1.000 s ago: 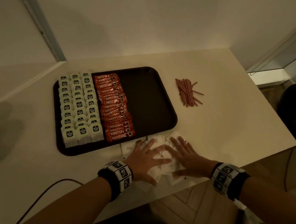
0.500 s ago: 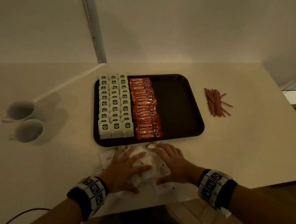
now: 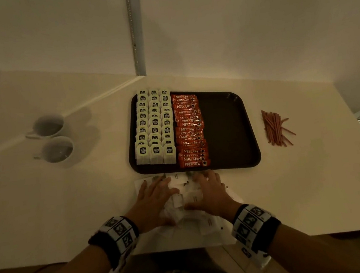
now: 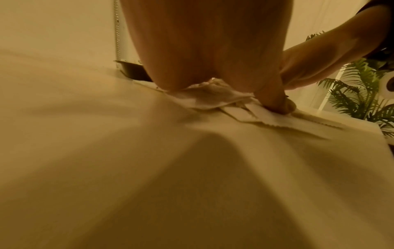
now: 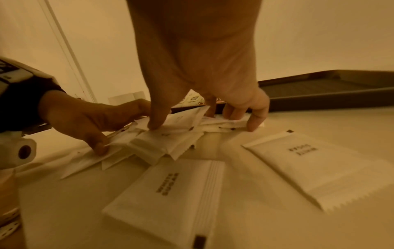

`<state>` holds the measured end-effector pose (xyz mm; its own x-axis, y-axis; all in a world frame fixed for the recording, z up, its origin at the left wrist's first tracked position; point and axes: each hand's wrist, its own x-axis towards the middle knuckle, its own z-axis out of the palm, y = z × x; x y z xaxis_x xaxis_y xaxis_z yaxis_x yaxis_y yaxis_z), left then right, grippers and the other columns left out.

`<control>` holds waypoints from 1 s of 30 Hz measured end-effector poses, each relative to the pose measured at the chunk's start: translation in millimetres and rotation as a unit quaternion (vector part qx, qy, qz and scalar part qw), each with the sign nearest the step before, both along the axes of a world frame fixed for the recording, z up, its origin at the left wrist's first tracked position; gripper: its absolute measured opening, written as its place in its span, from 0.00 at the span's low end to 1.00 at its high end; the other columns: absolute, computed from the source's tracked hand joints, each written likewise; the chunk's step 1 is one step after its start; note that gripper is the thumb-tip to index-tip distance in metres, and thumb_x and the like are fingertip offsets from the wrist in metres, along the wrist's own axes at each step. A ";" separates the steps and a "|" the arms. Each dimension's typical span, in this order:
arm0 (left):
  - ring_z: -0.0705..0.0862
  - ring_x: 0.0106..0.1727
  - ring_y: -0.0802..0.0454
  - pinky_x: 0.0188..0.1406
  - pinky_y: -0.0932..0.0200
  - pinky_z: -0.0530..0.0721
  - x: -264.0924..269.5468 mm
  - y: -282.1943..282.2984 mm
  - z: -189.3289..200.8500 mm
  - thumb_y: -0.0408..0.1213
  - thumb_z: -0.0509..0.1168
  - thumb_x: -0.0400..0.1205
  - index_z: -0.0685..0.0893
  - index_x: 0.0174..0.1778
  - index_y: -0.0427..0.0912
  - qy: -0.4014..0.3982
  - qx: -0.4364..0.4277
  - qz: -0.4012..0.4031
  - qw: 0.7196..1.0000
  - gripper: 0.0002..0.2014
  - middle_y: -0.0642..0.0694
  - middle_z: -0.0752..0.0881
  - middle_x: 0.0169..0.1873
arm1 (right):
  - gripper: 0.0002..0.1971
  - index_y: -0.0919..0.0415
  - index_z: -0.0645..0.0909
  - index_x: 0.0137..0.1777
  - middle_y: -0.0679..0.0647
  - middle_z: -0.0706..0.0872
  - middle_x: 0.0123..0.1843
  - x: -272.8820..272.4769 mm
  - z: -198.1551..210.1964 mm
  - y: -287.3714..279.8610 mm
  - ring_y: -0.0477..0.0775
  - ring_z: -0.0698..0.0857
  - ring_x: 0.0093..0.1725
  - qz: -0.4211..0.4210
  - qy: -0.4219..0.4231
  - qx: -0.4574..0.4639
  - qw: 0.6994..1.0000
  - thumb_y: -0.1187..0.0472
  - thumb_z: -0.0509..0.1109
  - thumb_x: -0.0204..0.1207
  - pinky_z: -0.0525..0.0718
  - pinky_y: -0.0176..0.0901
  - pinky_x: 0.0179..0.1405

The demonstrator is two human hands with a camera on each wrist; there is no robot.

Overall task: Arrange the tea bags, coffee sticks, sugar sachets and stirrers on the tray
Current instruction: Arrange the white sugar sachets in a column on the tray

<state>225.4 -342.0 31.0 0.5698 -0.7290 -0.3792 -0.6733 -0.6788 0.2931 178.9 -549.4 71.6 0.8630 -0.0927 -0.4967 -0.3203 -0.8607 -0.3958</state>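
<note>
**Sugar sachets gathered between two hands at the desk's near edge**

A loose heap of white sugar sachets [image 3: 184, 194] is pressed between both hands on the pale desk [image 3: 71, 210], just in front of the dark tray [image 3: 227, 129]. The left hand [image 3: 151, 203] is laid on the left side of the heap with its fingers [image 5: 98, 144] spread and nearly straight, tips resting on the paper. The right hand [image 3: 211, 194] is set on the right side, its fingers [image 5: 254, 123] bent down so that the tips press on the sachets; nothing is seen to be pinched or lifted. Several sachets lie flat and apart from the heap, nearer the desk edge, as shown in the right wrist view.

On the tray, three columns of tea bags [image 3: 154, 125] are stood at the left, and a column of orange coffee sticks [image 3: 189, 131] is laid just beside them; the right part of the tray is bare. A bundle of reddish stirrers [image 3: 276, 127] is left on the desk to the right of the tray, apart from it. Two white cups [image 3: 52, 138] are placed well to the left.
</note>
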 end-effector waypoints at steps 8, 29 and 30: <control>0.26 0.76 0.53 0.70 0.47 0.20 1.5 2.8 -5.5 0.76 0.42 0.60 0.42 0.76 0.68 0.051 -0.011 0.012 0.999 0.46 0.50 0.39 0.84 | 0.47 0.53 0.61 0.76 0.51 0.58 0.78 -3.5 4.8 -0.3 0.56 0.58 0.76 0.118 0.013 -0.012 0.993 0.42 0.80 0.59 0.66 0.55 0.75; 0.32 0.82 0.49 0.74 0.47 0.25 6.1 6.1 1.6 0.80 0.44 0.59 0.48 0.82 0.61 0.060 0.005 0.000 0.998 0.54 0.51 0.39 0.84 | 0.36 0.55 0.68 0.74 0.54 0.77 0.68 20.6 10.5 -32.1 0.54 0.77 0.63 0.027 0.081 0.091 0.992 0.50 0.78 0.68 0.79 0.46 0.62; 0.30 0.81 0.53 0.75 0.48 0.25 6.4 7.5 2.1 0.83 0.45 0.59 0.49 0.82 0.62 0.055 -0.015 0.002 0.998 0.54 0.51 0.41 0.84 | 0.34 0.56 0.70 0.73 0.54 0.78 0.67 22.8 11.6 -36.7 0.52 0.78 0.62 0.023 0.078 0.097 0.992 0.49 0.77 0.68 0.79 0.45 0.61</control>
<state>231.8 -334.5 33.0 0.5295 -0.7388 -0.4168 -0.6333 -0.6712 0.3851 201.7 -586.1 83.2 0.7753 0.0556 -0.6292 -0.3524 -0.7886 -0.5039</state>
